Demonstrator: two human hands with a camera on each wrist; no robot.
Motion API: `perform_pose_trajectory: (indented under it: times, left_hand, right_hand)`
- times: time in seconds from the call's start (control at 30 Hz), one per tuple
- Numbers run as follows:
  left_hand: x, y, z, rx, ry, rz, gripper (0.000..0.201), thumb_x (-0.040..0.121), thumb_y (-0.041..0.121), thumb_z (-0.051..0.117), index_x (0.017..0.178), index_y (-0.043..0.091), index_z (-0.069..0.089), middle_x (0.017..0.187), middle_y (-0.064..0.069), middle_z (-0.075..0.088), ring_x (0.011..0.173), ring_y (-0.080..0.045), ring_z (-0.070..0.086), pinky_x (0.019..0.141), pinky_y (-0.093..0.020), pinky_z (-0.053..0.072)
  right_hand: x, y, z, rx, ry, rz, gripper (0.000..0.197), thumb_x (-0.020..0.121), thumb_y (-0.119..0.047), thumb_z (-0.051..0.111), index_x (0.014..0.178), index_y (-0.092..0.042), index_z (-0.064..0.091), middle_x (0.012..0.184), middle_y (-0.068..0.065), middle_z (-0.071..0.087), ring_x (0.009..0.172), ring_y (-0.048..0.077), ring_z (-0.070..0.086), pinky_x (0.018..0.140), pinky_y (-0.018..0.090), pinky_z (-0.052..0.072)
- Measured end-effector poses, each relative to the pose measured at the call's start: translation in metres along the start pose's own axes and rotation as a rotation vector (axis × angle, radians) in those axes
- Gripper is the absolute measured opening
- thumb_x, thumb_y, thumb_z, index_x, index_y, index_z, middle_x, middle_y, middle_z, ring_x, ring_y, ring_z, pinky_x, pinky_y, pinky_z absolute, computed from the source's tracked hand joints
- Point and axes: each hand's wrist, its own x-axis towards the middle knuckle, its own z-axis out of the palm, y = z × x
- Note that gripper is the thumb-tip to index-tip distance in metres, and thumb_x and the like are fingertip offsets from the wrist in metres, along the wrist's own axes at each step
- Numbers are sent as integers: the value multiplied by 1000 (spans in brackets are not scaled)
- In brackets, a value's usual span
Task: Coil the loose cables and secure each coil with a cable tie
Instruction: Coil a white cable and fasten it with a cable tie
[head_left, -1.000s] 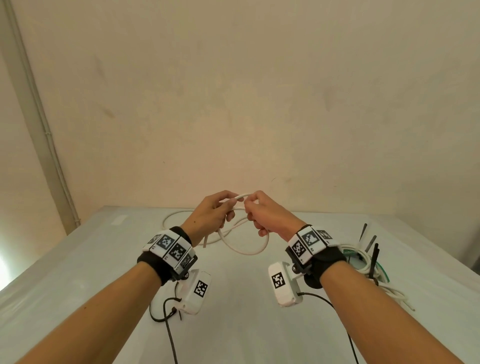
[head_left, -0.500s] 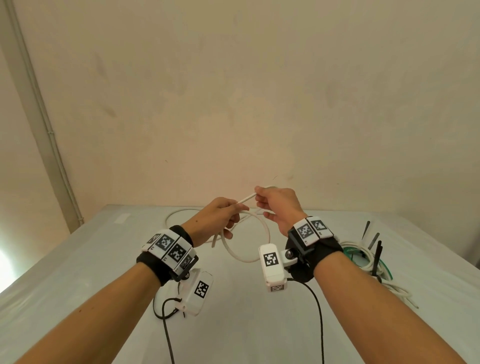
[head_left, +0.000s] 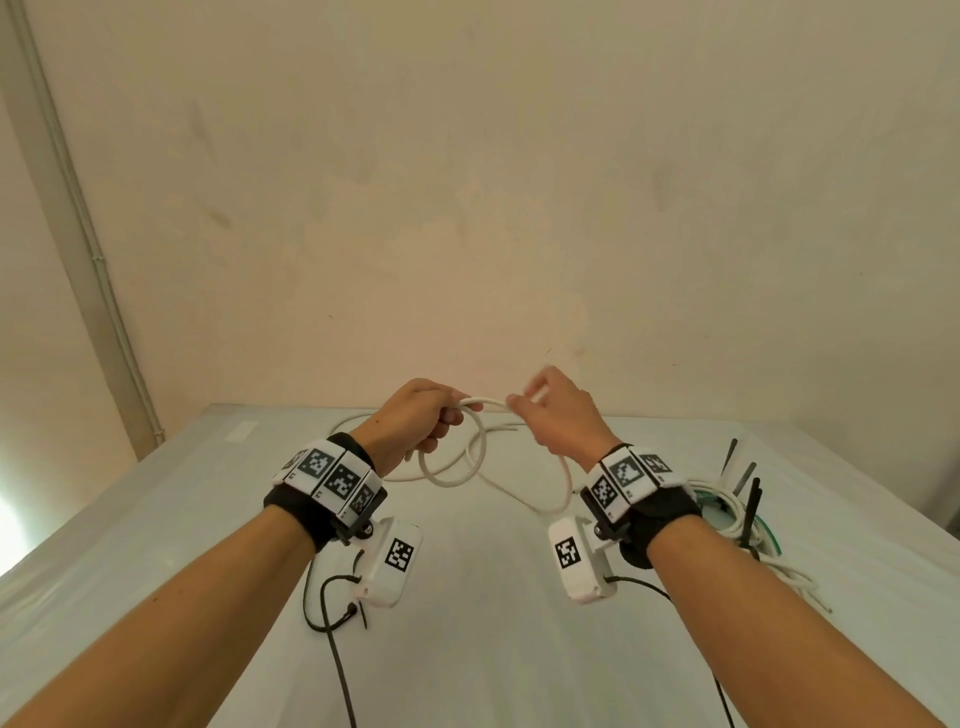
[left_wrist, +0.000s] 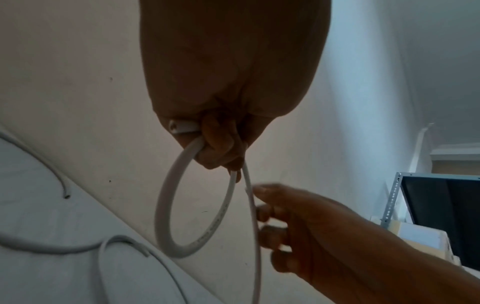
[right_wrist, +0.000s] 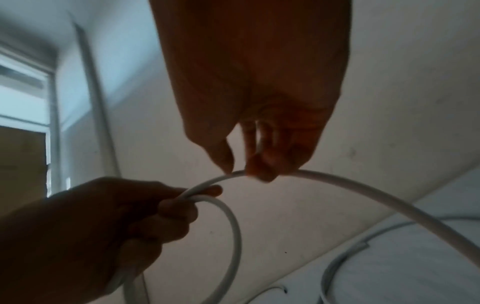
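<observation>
A person is standing at a white table (head_left: 519, 649), both arms raised over it, working a white cable (head_left: 480, 452) into loops in mid-air. The left hand (head_left: 415, 415) is gripping the cable in a closed fist, its fingers (left_wrist: 218, 142) curling round the gathered top of a round loop that is hanging just below the knuckles; a cut end of the cable is poking out beside them in the left wrist view. The right hand (head_left: 558, 415) is sitting just beside the left, the two nearly touching, and is pinching the same cable between thumb and fingertips (right_wrist: 259, 170), with the run arching from that pinch straight across into the left fist. From the right hand a second, wider loop is drooping down toward the table between the two wrists, and the rest of the cable is trailing away over the table's far side behind the hands, lying slack in open curves.

Well apart to the right, near the table's right edge, a bundle of cables (head_left: 727, 509) in white and green is lying in a loose heap, just beside the right wrist as seen from the head camera. Several black cable ties (head_left: 750, 504) are sticking up out of that heap. A plain cream wall (head_left: 467, 182) is rising behind the table.
</observation>
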Motion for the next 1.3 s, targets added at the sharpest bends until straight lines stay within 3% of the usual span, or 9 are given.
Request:
perform_pose_trajectory:
  times: [0.1, 0.2, 0.33, 0.47, 0.63, 0.83, 0.9, 1.07, 1.3]
  left_hand:
    - [2, 9, 4, -90, 39, -10, 36, 104, 4, 37, 116, -4, 71, 67, 1, 48, 53, -9, 35, 46, -20, 25]
    - [2, 12, 6, -162, 62, -31, 38, 100, 0, 35, 117, -1, 69, 66, -3, 51, 50, -10, 35, 44, -21, 24]
    - [0, 6, 4, -283, 35, -19, 40, 100, -1, 34, 118, -1, 69, 67, -4, 50, 48, -9, 31, 42, -20, 22]
    - [2, 4, 3, -430, 40, -4, 37, 102, 2, 34, 121, 0, 66, 69, -4, 50, 46, -8, 29, 42, -19, 22]
    - [3, 13, 8, -421, 68, 62, 39, 103, 2, 33, 123, 4, 66, 64, 0, 48, 47, -9, 28, 42, -20, 20]
    - [2, 13, 8, -484, 84, 28, 25, 105, 13, 42, 115, 7, 64, 63, 3, 35, 46, -9, 22, 40, -20, 17]
    - [1, 15, 9, -512, 67, 0, 11, 103, 20, 49, 99, 13, 57, 63, 4, 29, 45, -9, 19, 38, -20, 17]
    - [2, 18, 16, -433, 62, 53, 33, 101, 13, 53, 74, 22, 37, 59, 5, 23, 45, -9, 16, 39, -21, 16]
    - [0, 15, 19, -311, 59, 66, 21, 108, 22, 53, 95, 6, 58, 61, 5, 33, 51, -9, 29, 50, -22, 33]
  right_hand:
    - [-4, -17, 4, -70, -132, -233, 21, 99, -35, 62, 118, -25, 63, 94, 3, 60, 76, 19, 63, 58, 23, 48]
    - [-1, -19, 5, -272, -6, -340, 22, 99, -44, 62, 107, -24, 68, 98, -3, 54, 90, 17, 57, 78, 32, 47]
    - [1, -15, 1, -222, 132, -384, 25, 102, -41, 59, 93, -18, 66, 87, -4, 56, 82, 16, 55, 73, 33, 43]
    - [-3, -12, 3, -79, 166, -265, 29, 102, -37, 59, 85, -14, 64, 68, -5, 57, 67, 13, 52, 63, 30, 37]
    - [-13, -18, 11, -38, 68, -213, 33, 104, -34, 48, 88, -12, 66, 71, -1, 61, 74, 22, 57, 61, 33, 38]
    - [-14, -21, 8, 122, -100, -122, 33, 105, -32, 47, 101, -26, 80, 51, -22, 50, 60, 6, 44, 65, 28, 37]
    - [-14, -22, 10, 207, -111, -75, 34, 105, -30, 47, 101, -23, 81, 66, -26, 56, 71, 0, 48, 73, 27, 39]
    - [-17, -34, 20, 846, -219, 139, 30, 108, -16, 43, 92, -7, 67, 81, 4, 68, 78, 18, 66, 84, 34, 46]
    - [-16, -44, 16, 1250, -222, 322, 28, 107, -20, 46, 81, -11, 54, 60, -4, 29, 50, 11, 26, 59, 29, 40]
